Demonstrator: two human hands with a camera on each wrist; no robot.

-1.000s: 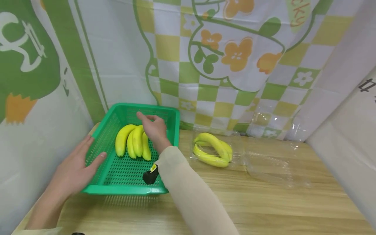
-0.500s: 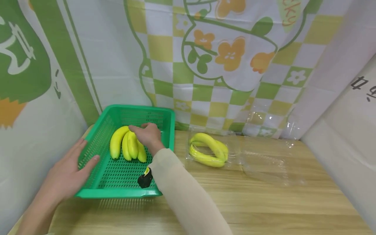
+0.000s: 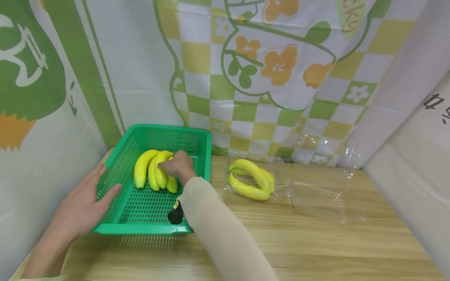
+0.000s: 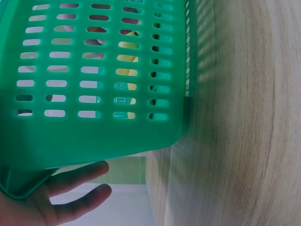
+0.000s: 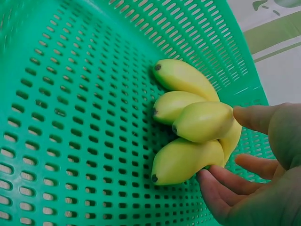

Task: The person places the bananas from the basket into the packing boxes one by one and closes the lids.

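Note:
A yellow banana bunch (image 3: 161, 169) lies in the green perforated basket (image 3: 151, 229). My right hand (image 3: 178, 166) holds the bunch near its stem end. In the right wrist view, the thumb (image 5: 254, 117) meets one banana (image 5: 204, 121) while the fingers (image 5: 235, 181) are at the lowest banana (image 5: 188, 161) on the opposite side. My left hand (image 3: 82, 205) rests along the basket's left side, its thumb spread toward the inside. Two straight fingers (image 4: 84, 202) of it show beyond the basket's wall (image 4: 94, 141) in the left wrist view.
To the right, a clear plastic clamshell (image 3: 281, 181) stands open with more bananas (image 3: 251, 179) inside; its transparent lid (image 3: 320, 195) lies to the right. A patterned cloth (image 3: 242, 105) hangs behind the wooden table (image 3: 316, 246). White side sheets flank the table.
My right hand has come down from above the basket's back part onto the bananas, its thumb and fingers closing in. My left hand stays at the basket's side.

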